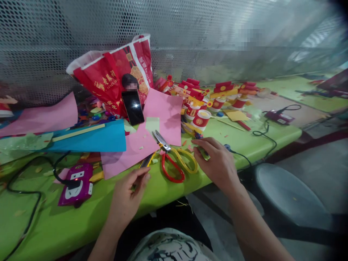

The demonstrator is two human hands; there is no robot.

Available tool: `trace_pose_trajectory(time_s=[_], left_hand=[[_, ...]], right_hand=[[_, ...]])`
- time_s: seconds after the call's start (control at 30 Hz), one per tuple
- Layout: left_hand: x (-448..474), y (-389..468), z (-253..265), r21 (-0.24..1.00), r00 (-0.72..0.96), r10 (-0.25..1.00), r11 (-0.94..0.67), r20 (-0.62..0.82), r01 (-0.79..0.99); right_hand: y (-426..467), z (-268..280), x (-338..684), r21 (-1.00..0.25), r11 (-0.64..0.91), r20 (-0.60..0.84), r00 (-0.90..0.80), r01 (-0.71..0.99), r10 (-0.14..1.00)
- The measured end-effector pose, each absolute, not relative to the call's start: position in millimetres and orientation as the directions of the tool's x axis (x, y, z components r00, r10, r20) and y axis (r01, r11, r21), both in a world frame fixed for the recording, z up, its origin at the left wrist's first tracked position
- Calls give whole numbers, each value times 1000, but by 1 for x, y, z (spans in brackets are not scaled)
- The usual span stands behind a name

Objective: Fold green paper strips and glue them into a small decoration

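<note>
Head view: right hand (214, 161) pinches a green scrap (203, 152).

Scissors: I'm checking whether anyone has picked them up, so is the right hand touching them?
Apart. The head view shows green table between the right hand and the yellow handle of the scissors, which lie flat.

Lime-green table (81, 224); pink paper (163, 108); red-and-yellow-handled scissors (174, 161); blue sheet (92, 139).

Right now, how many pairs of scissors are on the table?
1 in plain view: the scissors, one red and one yellow handle, lie on the green table between the left hand and the right hand. Others may be hidden under the pink paper.
</note>
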State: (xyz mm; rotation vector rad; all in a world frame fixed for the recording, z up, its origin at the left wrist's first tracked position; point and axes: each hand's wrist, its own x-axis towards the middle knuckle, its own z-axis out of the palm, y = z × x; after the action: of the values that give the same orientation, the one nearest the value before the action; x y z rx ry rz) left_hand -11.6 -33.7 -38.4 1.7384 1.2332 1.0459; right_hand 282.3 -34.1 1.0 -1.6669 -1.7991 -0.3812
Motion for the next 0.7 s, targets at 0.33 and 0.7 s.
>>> trace_pose_trajectory(time_s=[0.33,0.7], left_hand=[[-11,-35,-38,890,197,950,-298,241,345],[-11,-33,-42,846,233,917,-391,324,362]], right_hand=[[-20,-20,296,-99,52,512,6,994,859],[-12,-15,301,90,31,410,-66,995,910]])
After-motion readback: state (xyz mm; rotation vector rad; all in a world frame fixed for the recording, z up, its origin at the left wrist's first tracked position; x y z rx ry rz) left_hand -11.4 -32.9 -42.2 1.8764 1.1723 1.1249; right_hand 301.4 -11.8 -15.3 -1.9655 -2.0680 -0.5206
